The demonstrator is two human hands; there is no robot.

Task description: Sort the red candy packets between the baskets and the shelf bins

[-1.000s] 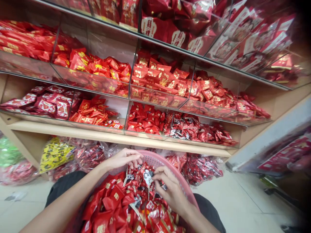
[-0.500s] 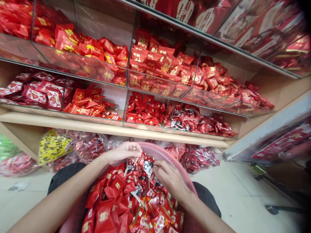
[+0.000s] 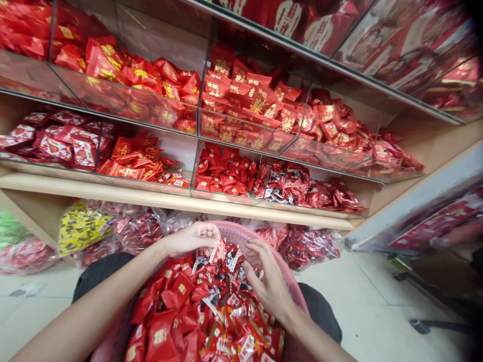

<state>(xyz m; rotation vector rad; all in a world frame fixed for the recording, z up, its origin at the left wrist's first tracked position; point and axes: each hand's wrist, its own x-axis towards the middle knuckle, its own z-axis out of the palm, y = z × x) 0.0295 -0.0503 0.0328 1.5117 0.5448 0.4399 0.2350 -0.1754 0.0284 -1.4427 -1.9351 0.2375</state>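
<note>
A pink plastic basket (image 3: 292, 271) between the person's knees holds many red wrapped packets (image 3: 181, 289), some with gold characters, others with black-and-white prints. Over its far part, my left hand (image 3: 199, 237) has its fingers curled, pinching a small red-and-white packet (image 3: 219, 250) at the fingertips. Just to the right, my right hand (image 3: 266, 276) is open, thumb and fingers apart, above the small black-and-red packets. Its thumb is close to a patterned packet (image 3: 233, 259); whether they touch is unclear.
Ahead, wooden shelves (image 3: 169, 201) with clear dividers hold red packets. Beneath the lowest shelf lie plastic bags of packets, one yellow (image 3: 82, 229). A dark stand leg (image 3: 420, 326) rests on the tiled floor at the right.
My right hand has let go of the patterned packet, opened its fingers and moved slightly right. My left hand has stayed nearly in place, still pinching a packet.
</note>
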